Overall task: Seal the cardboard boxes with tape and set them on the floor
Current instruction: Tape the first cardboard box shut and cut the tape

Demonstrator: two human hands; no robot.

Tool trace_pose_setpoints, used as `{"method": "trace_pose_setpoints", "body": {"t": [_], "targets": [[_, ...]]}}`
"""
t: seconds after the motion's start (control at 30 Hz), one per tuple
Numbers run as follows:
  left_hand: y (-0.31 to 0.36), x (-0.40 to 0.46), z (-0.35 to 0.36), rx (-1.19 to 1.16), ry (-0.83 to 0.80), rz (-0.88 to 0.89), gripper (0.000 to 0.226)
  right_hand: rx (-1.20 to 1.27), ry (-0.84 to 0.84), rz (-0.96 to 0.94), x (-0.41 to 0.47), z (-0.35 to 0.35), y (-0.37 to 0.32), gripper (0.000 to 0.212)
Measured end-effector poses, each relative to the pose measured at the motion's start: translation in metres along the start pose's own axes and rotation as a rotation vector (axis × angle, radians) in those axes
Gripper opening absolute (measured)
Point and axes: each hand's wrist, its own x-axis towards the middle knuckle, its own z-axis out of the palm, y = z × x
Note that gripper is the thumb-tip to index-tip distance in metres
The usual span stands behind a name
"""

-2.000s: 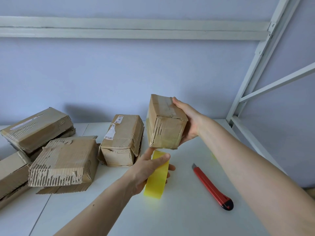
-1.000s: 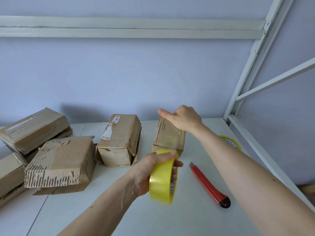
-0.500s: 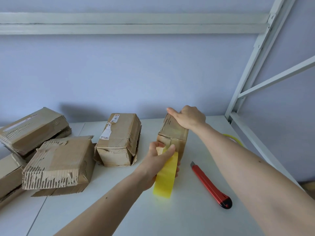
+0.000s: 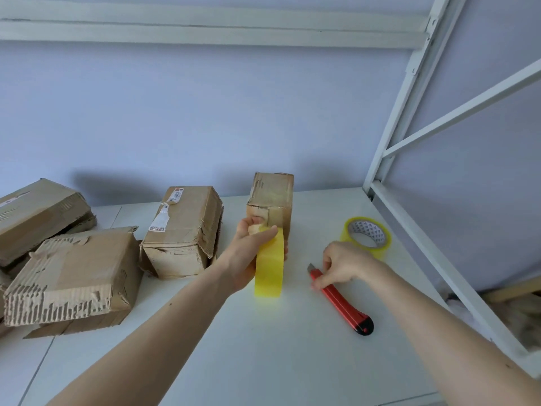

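Observation:
A small cardboard box (image 4: 273,200) stands on the white table (image 4: 263,361) near the back, with yellow tape stuck along its top. My left hand (image 4: 248,253) grips a yellow tape roll (image 4: 269,268) against the box's near face, the tape running up onto the box. My right hand (image 4: 341,265) is down at the blade end of a red utility knife (image 4: 342,303) lying on the table, with its fingertips on the knife. Whether the fingers pinch it is not clear.
A second yellow tape roll (image 4: 367,237) lies flat behind my right hand. Three more worn cardboard boxes (image 4: 184,230) (image 4: 73,273) (image 4: 35,212) sit to the left. A white metal shelf frame (image 4: 409,230) borders the table's right side.
My right hand left the top of the small box and came down to the red knife. The second tape roll is now uncovered. My left hand keeps the tape roll at the box.

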Motion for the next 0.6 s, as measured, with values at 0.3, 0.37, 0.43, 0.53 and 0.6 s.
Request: {"method": "trace_pose_setpoints", "body": {"t": [0.3, 0.37, 0.43, 0.53, 0.6], "targets": [[-0.001, 0.003, -0.005, -0.011, -0.051, 0.033, 0.054, 0.416, 0.181, -0.153, -0.014, -0.015, 0.012, 0.016], [-0.001, 0.003, -0.005, 0.006, -0.059, 0.046, 0.052, 0.522, 0.291, -0.285, -0.025, -0.029, 0.002, 0.015], [-0.001, 0.003, -0.005, 0.019, -0.074, 0.058, 0.05, 0.21, 0.476, -0.379, -0.035, -0.038, -0.015, 0.014], [-0.001, 0.003, -0.005, 0.011, -0.084, 0.067, 0.049, -0.161, 0.709, -0.372, -0.045, -0.042, -0.044, 0.026], [-0.002, 0.005, -0.005, 0.001, -0.083, 0.067, 0.05, -0.235, 0.738, -0.372, -0.044, -0.042, -0.05, 0.03]]}}
